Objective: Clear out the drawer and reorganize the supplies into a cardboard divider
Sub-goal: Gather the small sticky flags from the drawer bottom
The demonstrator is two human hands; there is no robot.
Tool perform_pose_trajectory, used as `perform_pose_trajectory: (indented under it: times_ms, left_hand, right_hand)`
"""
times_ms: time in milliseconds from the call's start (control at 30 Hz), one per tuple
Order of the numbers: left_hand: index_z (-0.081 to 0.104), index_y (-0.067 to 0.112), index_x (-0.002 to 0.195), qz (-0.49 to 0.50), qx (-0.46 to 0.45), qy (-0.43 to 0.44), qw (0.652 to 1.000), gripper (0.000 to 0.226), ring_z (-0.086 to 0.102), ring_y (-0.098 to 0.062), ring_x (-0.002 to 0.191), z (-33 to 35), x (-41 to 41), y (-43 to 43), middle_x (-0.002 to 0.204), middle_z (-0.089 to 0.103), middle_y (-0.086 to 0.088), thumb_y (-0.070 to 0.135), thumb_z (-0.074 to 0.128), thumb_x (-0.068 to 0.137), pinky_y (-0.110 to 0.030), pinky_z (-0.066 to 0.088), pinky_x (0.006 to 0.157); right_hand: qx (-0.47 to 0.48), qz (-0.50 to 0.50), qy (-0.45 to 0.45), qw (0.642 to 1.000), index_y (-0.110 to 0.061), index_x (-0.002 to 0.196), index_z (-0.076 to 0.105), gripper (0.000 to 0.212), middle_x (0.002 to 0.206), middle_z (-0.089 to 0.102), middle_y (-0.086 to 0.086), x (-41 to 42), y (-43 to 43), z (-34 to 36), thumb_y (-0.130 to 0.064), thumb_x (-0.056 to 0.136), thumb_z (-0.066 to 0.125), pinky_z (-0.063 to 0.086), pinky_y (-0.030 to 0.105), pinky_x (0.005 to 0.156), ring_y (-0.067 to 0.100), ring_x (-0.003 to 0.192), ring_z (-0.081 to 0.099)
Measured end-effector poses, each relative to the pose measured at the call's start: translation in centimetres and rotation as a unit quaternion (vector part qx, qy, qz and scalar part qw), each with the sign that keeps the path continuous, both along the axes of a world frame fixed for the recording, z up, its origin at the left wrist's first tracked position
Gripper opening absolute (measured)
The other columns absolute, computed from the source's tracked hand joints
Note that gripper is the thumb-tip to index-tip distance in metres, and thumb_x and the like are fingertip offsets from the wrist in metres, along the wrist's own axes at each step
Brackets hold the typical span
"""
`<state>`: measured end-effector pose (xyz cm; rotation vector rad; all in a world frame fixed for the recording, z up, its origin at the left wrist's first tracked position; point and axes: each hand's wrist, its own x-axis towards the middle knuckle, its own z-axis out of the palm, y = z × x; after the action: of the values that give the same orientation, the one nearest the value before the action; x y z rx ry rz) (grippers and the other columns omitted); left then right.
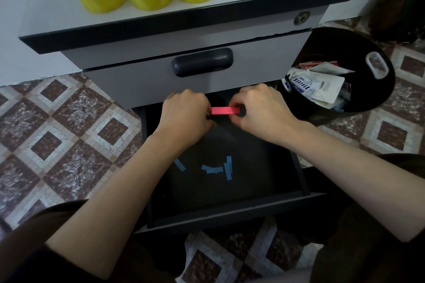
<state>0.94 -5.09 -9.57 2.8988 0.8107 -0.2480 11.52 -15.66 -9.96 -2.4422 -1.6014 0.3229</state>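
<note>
Lengthwise, left hand [186,115] and right hand [261,111] pinch a slim coral-pink strip [223,110].

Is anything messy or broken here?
Yes. Blue paper strips lie scattered at odd angles on the open drawer floor, some overlapping. The grey edge below the lock looks jagged, as if chipped. The left hand and right hand hold a pink strip; that looks fine.

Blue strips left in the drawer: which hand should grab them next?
Left hand, marginally. Both hands hold the pink stack, but the blue strips lie nearer the left forearm. The right hand could hold the stack alone.
</note>
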Motion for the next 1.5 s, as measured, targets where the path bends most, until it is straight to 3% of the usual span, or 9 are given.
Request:
perform_pose_trajectory:
  times_ms: [200,367,533,667,867,1133,1400,1500]
  left_hand:
    - [0.063,0.020,0.115,-0.024,0.013,-0.014,1.000,0.033,0.060,-0.019,0.098,0.1,-0.1,-0.1,0.102,0.068,0.001,0.039,0.057,0.089,-0.032,0.041,0.089]
    - [0.058,0.021,0.124,-0.015,-0.019,-0.008,1.000,0.044,0.059,-0.017,0.104,0.4,-0.2,0.4,0.110,0.066,0.002,0.043,0.061,0.086,-0.032,0.043,0.090]
    - [0.054,0.023,0.129,-0.055,-0.051,-0.057,0.996,0.049,0.058,-0.019,0.106,0.7,-0.2,0.3,0.114,0.065,-0.002,0.042,0.062,0.085,-0.034,0.041,0.095]
    - [0.064,0.026,0.118,-0.077,-0.038,-0.067,0.994,0.031,0.059,-0.019,0.101,0.1,-0.1,0.1,0.106,0.068,-0.001,0.036,0.057,0.089,-0.030,0.040,0.090]
    - [0.065,0.025,0.116,-0.063,-0.036,-0.064,0.995,0.031,0.059,-0.016,0.098,-0.2,-0.1,0.3,0.102,0.068,0.001,0.037,0.058,0.089,-0.026,0.038,0.085]
    - [0.072,0.023,0.099,-0.036,-0.041,-0.074,0.996,0.027,0.061,-0.019,0.088,1.6,-2.1,-0.1,0.089,0.070,-0.001,0.043,0.060,0.085,-0.027,0.039,0.073]
    - [0.070,0.024,0.104,-0.048,-0.033,-0.051,0.997,0.025,0.061,-0.017,0.091,5.4,-4.1,-2.4,0.095,0.070,0.001,0.036,0.062,0.084,-0.027,0.043,0.076]
    - [0.070,0.025,0.104,-0.052,-0.023,-0.063,0.996,0.024,0.061,-0.011,0.086,7.4,-4.3,-3.2,0.094,0.070,0.003,0.037,0.062,0.084,-0.022,0.040,0.069]
  right_hand:
    - [0.007,0.000,-0.001,1.000,-0.017,0.104,0.068,0.019,0.096,0.065,0.001,0.0,0.0,-0.2,-0.025,0.091,0.057,0.044,0.027,0.071,0.018,0.087,0.061]
    - [0.020,-0.003,-0.001,1.000,-0.018,0.104,0.070,0.019,0.094,0.067,0.000,0.4,0.1,-0.4,-0.025,0.090,0.059,0.050,0.032,0.074,0.018,0.085,0.061]
    - [0.024,0.000,0.003,1.000,-0.020,0.106,0.070,0.020,0.095,0.067,0.001,0.5,0.0,-0.5,-0.026,0.090,0.058,0.045,0.029,0.068,0.019,0.087,0.061]
    - [0.026,0.006,0.003,1.000,-0.023,0.106,0.070,0.021,0.097,0.067,-0.001,0.5,0.1,-0.6,-0.029,0.090,0.059,0.042,0.029,0.066,0.019,0.089,0.061]
    - [0.022,0.012,-0.005,1.000,-0.022,0.106,0.070,0.020,0.099,0.067,-0.002,0.0,0.2,-0.5,-0.029,0.090,0.060,0.048,0.033,0.071,0.019,0.091,0.060]
    - [0.005,0.061,-0.035,0.998,-0.018,0.099,0.069,0.016,0.092,0.065,0.004,-1.8,0.6,1.9,-0.024,0.087,0.060,0.043,0.030,0.063,0.023,0.084,0.060]
    - [-0.016,0.091,-0.011,0.996,-0.019,0.101,0.071,0.018,0.092,0.065,0.004,-3.5,-1.9,4.9,-0.022,0.087,0.060,0.049,0.036,0.072,0.022,0.085,0.059]
    - [0.003,0.100,-0.024,0.995,-0.015,0.105,0.068,0.021,0.100,0.063,0.004,-3.6,-3.1,6.3,-0.023,0.090,0.057,0.048,0.038,0.076,0.024,0.091,0.059]
